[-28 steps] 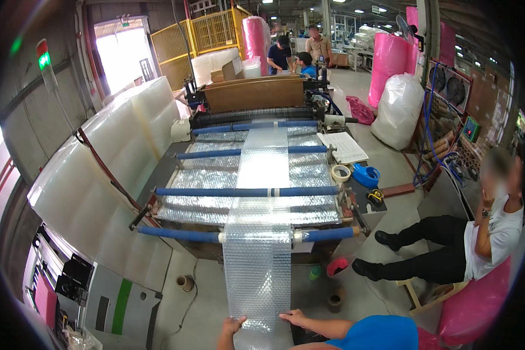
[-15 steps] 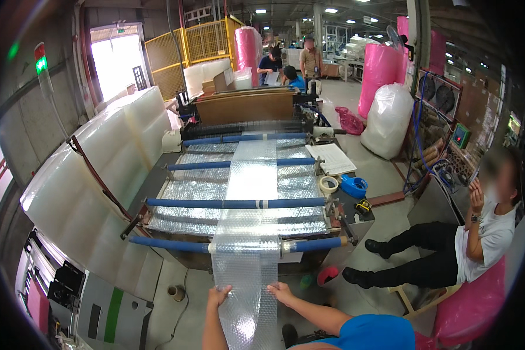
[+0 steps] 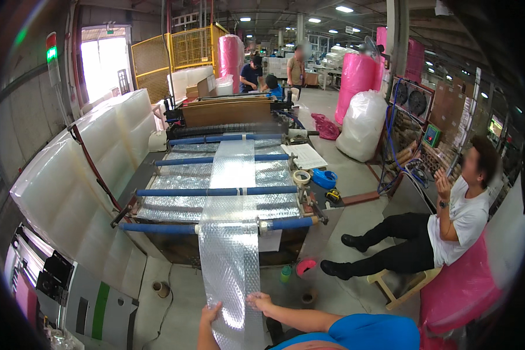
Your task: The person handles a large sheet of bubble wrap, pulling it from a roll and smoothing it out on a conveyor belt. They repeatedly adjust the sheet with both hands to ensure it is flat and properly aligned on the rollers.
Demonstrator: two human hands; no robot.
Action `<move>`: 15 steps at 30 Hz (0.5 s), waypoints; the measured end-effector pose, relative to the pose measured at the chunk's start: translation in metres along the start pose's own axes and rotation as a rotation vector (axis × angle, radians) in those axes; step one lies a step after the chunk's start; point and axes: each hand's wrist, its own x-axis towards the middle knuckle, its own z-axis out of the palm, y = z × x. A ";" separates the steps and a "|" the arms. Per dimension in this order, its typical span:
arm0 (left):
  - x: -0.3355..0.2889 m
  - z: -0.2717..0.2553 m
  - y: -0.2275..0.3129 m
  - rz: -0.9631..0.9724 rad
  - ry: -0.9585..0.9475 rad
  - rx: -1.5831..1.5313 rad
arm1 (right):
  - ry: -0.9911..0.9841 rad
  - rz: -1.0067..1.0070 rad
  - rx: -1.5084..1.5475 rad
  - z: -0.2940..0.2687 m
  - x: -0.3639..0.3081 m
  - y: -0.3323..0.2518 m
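Four blue rollers [image 3: 181,192]; bubble-wrap strip [image 3: 228,256] above grey floor [image 3: 347,294].

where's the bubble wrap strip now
The bubble wrap strip runs left of centre in the head view, from blue rollers to the left hand and right hand.

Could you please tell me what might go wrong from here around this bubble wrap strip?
The left hand and right hand grip opposite edges of the bubble wrap strip, so an uneven pull might skew it on the front blue roller. The brown tube on the floor left of the strip could be tripped over. The seated person has outstretched legs, which might also trip someone.
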 end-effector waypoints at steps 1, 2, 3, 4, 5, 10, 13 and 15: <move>-0.012 -0.006 -0.007 0.014 0.054 0.007 | 0.003 0.008 -0.023 0.003 -0.007 0.021; -0.027 -0.014 -0.001 -0.013 0.032 -0.013 | 0.008 0.021 -0.046 0.004 -0.014 0.041; -0.037 -0.020 0.011 -0.040 0.011 -0.033 | 0.013 0.034 -0.070 0.004 -0.018 0.058; -0.049 -0.029 0.018 -0.072 -0.001 -0.057 | 0.027 0.041 -0.136 0.006 -0.024 0.070; -0.054 -0.032 0.013 -0.040 0.076 0.005 | 0.040 0.051 -0.203 0.009 -0.032 0.081; -0.101 -0.041 0.013 0.080 0.345 0.207 | -0.010 -0.128 -0.306 0.010 -0.078 0.081; -0.127 -0.051 0.011 0.016 0.326 0.193 | -0.020 -0.131 -0.394 0.010 -0.098 0.065; -0.133 -0.053 0.006 0.018 0.326 0.187 | -0.038 -0.166 -0.339 0.001 -0.087 0.078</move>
